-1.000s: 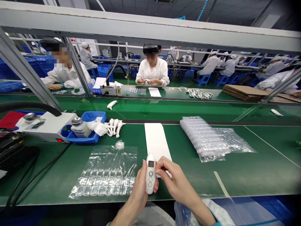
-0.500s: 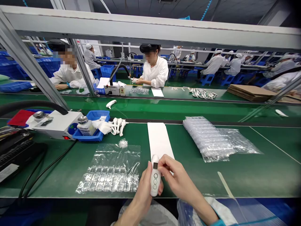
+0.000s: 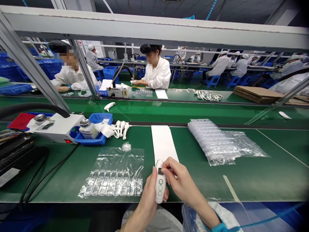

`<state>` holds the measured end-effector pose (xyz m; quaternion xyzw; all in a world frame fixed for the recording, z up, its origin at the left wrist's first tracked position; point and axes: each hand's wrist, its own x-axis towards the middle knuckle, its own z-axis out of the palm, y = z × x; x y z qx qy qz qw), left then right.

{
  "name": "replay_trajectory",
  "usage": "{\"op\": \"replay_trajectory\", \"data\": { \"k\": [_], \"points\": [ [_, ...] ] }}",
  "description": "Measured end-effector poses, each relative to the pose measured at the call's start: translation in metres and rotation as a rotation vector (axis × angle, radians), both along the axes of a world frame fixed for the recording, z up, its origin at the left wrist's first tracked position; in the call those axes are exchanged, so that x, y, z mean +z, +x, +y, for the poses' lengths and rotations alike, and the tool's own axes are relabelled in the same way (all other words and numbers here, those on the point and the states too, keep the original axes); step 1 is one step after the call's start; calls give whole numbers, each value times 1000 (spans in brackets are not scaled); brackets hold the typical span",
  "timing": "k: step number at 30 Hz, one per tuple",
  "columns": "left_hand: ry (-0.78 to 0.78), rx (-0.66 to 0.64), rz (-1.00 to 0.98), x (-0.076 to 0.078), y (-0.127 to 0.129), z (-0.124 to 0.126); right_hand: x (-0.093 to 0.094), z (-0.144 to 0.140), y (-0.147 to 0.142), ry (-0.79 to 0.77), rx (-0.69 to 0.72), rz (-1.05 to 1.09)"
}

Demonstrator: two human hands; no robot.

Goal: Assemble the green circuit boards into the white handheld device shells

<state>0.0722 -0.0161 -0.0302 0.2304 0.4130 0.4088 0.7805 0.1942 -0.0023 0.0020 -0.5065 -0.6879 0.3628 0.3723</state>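
Near the table's front edge, my left hand [image 3: 150, 190] is wrapped round a white handheld device [image 3: 160, 190] with a small dark display and three round buttons. The device stands tilted, its display and buttons turned up towards me. Thumb and forefinger of my right hand [image 3: 180, 178] are pinched together at the display's right edge; anything between them is hidden. Beyond the hands lies a stack of white paper [image 3: 163, 140]. Left of them, a clear plastic sheet of small square pieces [image 3: 113, 183] rests on the green table, with a little clear heap [image 3: 126, 147] behind it.
A blue tray [image 3: 102, 140] holds a metal-capped bottle, beside several white casings [image 3: 123, 127] and a white machine [image 3: 58, 125]. Clear plastic packs [image 3: 212, 141] lie to the right, near a tape strip [image 3: 230, 187]. White parts [image 3: 109, 106] sit on the green belt; co-workers [image 3: 158, 71] sit beyond.
The white parts on the belt have shifted left. My hands and the device have moved slightly, the right fingers still at the display. The co-worker opposite has leaned left.
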Motion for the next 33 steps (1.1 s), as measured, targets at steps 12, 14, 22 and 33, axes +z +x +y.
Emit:
{"op": "replay_trajectory", "data": {
  "k": [12,14,22,33],
  "points": [
    [4,-6,18,-2,1,-2,-6,0,1,-58,-37,32],
    [-2,-9,23,-2,1,-2,-6,-1,1,-56,-43,29],
    [1,0,16,-3,-1,-4,-7,-1,1,-61,-37,12],
    [16,2,75,-1,0,-5,-8,-3,-2,-30,-43,-25]
  ]
}}
